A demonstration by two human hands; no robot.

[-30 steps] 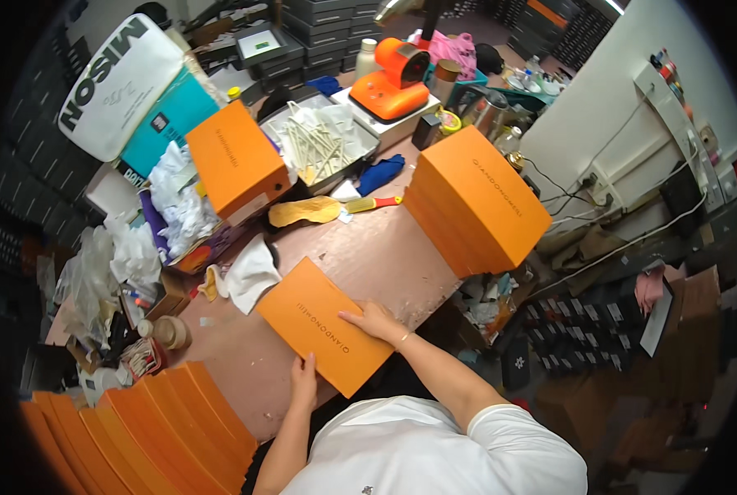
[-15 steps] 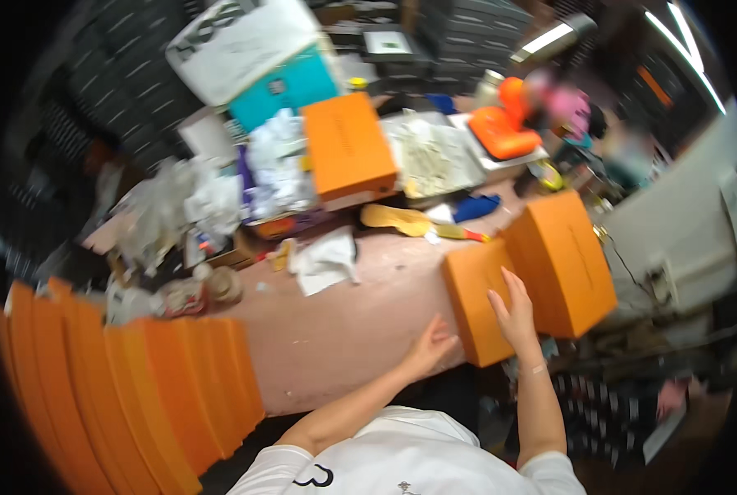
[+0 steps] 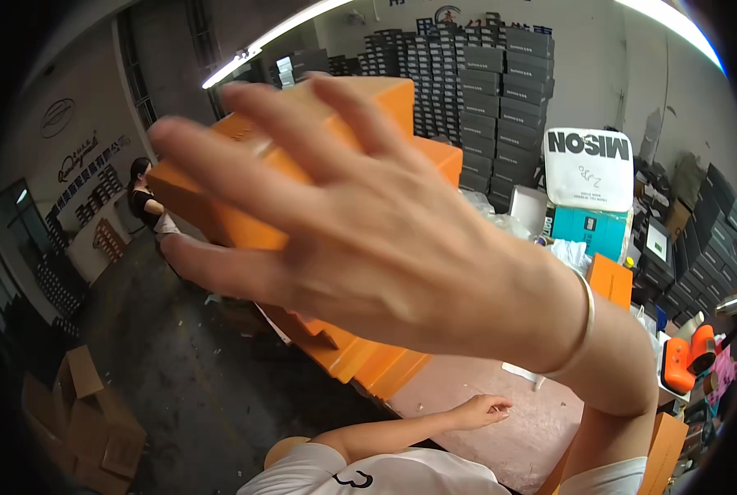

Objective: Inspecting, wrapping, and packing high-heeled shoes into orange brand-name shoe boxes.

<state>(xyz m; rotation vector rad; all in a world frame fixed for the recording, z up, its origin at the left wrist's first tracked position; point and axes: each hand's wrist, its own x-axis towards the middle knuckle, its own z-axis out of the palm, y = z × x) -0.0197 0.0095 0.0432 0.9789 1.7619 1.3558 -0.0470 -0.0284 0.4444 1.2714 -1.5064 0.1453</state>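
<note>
My right hand (image 3: 368, 223) is raised very close to the view, fingers spread, with nothing seen in it. It hides much of the stacked orange boxes (image 3: 385, 97) behind it; I cannot tell whether it touches them. A pale bracelet (image 3: 585, 326) circles that wrist. Lower down, my left hand (image 3: 480, 411) hovers over or rests on the pink tabletop (image 3: 459, 378), loosely bent and holding nothing visible. More orange box pieces (image 3: 393, 373) lie along the table's left end. At the right, one orange box (image 3: 612, 280) stands farther back and another (image 3: 664, 454) is near my right arm.
Dark boxes (image 3: 521, 91) rise in tall stacks at the back. A turquoise box (image 3: 591, 231) with a white bag (image 3: 590, 177) above it stands beyond the table. Brown cartons (image 3: 96, 421) sit on the floor at left, where a person (image 3: 146, 198) stands farther off.
My view has swung left and up. My right hand has left the orange box at the right and come up before the left stack. My left hand's fingers have curled a little.
</note>
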